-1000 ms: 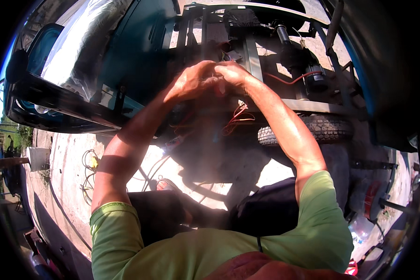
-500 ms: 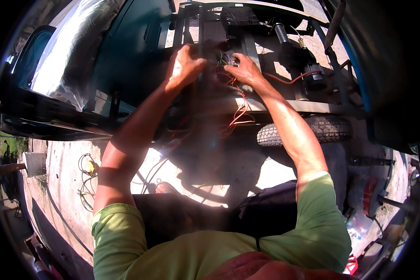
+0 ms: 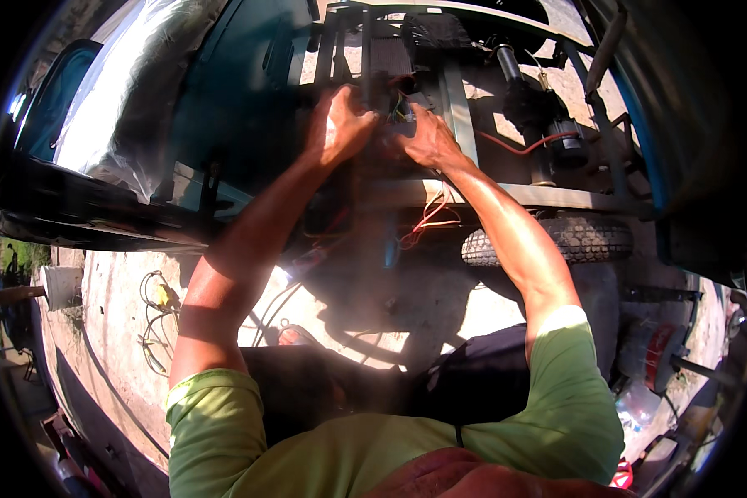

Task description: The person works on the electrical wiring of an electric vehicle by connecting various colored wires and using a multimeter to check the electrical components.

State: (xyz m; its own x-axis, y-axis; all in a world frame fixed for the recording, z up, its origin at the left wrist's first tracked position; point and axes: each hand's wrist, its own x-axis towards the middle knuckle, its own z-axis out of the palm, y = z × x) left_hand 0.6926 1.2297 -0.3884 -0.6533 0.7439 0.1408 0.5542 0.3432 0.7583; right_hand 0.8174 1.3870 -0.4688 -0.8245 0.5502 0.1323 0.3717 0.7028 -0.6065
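Note:
A bundle of thin coloured wires (image 3: 400,109) lies between my hands, inside the dark metal frame of a vehicle. My right hand (image 3: 430,143) is closed at the bundle's right side, its thumb and fingers gripping wires. To the left, my left hand (image 3: 340,129) is closed too, fingers curled away and thumb pointing at the bundle. Whatever it holds is lost in shadow. Red wires (image 3: 430,217) hang in loose loops below the right hand, over the frame's near rail (image 3: 515,193).
A tyre (image 3: 589,241) sits under the rail to the right. Behind it is an axle with a motor (image 3: 566,148) and a red cable (image 3: 523,151). A teal panel (image 3: 249,91) stands at left, near a plastic-wrapped pad (image 3: 112,100). Cables (image 3: 153,319) lie on the concrete.
My hands have come closer together over the wires. The right hand has moved slightly down, and its thumb now points inward. The whole view has shifted a little.

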